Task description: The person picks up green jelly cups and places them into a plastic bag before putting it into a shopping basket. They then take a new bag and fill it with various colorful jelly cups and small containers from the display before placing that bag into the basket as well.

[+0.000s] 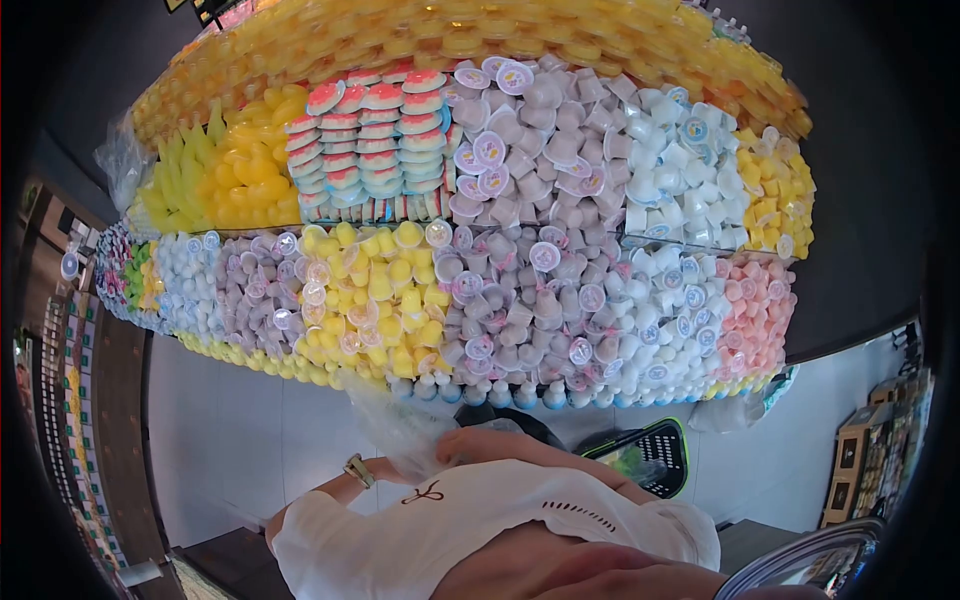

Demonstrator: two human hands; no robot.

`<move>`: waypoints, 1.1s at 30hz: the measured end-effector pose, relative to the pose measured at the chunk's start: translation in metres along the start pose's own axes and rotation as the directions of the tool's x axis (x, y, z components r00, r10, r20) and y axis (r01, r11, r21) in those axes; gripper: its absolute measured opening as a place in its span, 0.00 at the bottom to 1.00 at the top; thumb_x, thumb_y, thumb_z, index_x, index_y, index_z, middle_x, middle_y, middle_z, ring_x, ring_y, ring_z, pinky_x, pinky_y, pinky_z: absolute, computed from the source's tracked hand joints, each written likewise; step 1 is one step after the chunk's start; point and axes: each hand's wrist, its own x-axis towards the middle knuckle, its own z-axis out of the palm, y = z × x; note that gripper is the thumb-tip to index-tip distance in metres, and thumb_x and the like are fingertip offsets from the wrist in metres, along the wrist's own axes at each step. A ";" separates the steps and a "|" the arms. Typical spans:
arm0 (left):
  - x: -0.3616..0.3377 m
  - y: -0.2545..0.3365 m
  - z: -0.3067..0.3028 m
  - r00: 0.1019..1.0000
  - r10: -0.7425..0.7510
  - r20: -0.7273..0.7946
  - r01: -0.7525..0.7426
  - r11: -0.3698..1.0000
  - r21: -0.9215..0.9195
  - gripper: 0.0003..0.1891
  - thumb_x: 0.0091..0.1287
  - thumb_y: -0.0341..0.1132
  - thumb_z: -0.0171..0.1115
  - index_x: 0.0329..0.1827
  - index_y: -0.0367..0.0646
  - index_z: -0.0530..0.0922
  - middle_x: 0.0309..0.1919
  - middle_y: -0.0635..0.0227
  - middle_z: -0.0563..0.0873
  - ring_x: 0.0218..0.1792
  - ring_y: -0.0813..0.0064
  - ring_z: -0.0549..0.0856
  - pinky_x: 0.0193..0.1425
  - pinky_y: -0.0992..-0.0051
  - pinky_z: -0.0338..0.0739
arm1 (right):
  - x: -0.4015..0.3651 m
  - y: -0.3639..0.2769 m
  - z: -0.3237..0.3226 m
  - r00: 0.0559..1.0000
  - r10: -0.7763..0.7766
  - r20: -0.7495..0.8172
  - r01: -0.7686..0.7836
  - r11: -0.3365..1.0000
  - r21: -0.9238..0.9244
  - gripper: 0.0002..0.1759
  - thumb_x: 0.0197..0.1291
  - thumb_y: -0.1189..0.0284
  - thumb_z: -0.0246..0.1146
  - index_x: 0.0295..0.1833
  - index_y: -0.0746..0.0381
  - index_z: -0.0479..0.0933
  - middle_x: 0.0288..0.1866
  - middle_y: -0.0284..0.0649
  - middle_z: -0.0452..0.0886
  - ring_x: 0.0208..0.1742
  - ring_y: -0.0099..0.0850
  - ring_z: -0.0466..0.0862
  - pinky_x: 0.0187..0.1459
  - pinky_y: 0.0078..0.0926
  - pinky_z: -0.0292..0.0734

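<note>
A clear plastic bag (385, 420) hangs in front of my body, just below the front edge of the display. My right hand (475, 444) has its fingers curled around the bag's right side. On the other side, my left hand (388, 468), with a watch (358, 470) on its wrist, is against the bag. Its fingers are mostly hidden by the plastic. Nearest to both hands are the yellow jelly cups (375, 310) and the light purple jelly cups (525, 300) piled in the front row.
Behind lie red-and-white packs (375, 140), white cups (690, 160) and a bank of yellow cups (450, 40). A black basket with a green rim (682, 455) stands low at right. Another plastic bag (725, 412) hangs at the display's right edge. Shelves (75, 400) line the left.
</note>
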 end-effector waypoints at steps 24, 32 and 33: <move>0.023 0.032 0.028 0.906 0.325 -0.272 -0.134 0.828 0.544 0.03 0.55 0.30 0.54 0.31 0.42 0.75 0.31 0.62 0.81 0.37 0.66 0.82 0.50 0.69 0.73 | -0.050 -0.001 -0.052 0.895 -0.075 -0.439 0.019 0.991 -0.131 0.15 0.38 0.85 0.56 0.37 0.65 0.70 0.40 0.43 0.78 0.42 0.41 0.78 0.44 0.33 0.72; 0.021 0.051 0.021 0.793 0.430 -0.432 -0.278 0.886 0.372 0.11 0.57 0.30 0.58 0.44 0.42 0.77 0.42 0.62 0.77 0.45 0.64 0.78 0.48 0.68 0.74 | -0.051 0.013 -0.048 0.776 -0.004 -0.631 -0.113 0.983 -0.146 0.12 0.38 0.84 0.55 0.34 0.67 0.71 0.41 0.45 0.79 0.41 0.40 0.78 0.46 0.29 0.72; 0.024 0.052 0.020 0.771 0.445 -0.455 -0.348 0.893 0.284 0.13 0.56 0.29 0.59 0.46 0.42 0.77 0.43 0.62 0.76 0.46 0.63 0.77 0.47 0.69 0.75 | -0.050 0.012 -0.047 0.751 -0.018 -0.661 -0.121 0.979 -0.165 0.11 0.38 0.84 0.55 0.33 0.67 0.71 0.41 0.46 0.79 0.40 0.40 0.79 0.46 0.29 0.72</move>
